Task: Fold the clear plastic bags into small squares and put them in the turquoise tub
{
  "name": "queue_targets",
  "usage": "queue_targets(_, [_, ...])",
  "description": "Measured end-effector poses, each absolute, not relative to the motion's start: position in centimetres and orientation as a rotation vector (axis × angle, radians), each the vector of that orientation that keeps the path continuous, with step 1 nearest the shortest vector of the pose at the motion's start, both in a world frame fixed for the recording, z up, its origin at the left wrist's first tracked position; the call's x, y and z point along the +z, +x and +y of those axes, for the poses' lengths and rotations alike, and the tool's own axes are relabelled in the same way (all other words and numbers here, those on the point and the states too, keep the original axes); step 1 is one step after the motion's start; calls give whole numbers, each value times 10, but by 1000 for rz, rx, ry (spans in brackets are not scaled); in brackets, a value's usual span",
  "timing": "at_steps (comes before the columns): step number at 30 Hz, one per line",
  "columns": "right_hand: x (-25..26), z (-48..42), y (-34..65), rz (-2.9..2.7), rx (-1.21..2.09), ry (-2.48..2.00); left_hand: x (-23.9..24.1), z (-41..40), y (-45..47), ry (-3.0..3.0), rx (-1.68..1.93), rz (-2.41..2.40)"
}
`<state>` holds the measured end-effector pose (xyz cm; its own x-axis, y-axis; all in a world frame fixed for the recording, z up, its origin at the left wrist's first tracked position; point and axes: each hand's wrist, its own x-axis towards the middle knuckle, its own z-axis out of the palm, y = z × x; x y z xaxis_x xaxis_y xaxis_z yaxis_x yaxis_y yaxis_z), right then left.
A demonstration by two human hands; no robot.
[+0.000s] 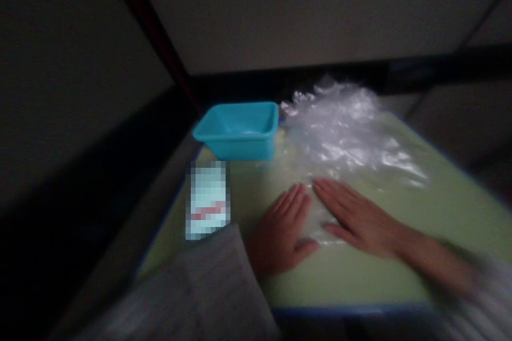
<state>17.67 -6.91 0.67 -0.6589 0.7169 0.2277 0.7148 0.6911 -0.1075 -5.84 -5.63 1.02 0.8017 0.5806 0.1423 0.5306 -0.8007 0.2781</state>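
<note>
My left hand (282, 232) lies flat on the pale green table (440, 208), fingers stretched out and together. My right hand (356, 216) lies flat beside it, fingers extended toward the left. Both hands press on a clear plastic bag (320, 224) spread on the table between them. A heap of crumpled clear plastic bags (340, 128) sits just beyond the fingertips. A turquoise plastic tub (240, 130) stands at the far left of the table. The picture is dim and blurred.
A white card or packet (208, 200), pixelated, lies left of my left hand near the table's left edge. My grey sleeve (208, 287) covers the near left corner. The table has a blue rim (348, 309). Walls close in behind and left.
</note>
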Motion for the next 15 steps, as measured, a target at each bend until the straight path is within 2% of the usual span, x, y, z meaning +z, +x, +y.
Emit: queue_targets(15, [-2, -68, 180, -2669, -18, -1147, 10, -58, -58, 2749, 278, 934])
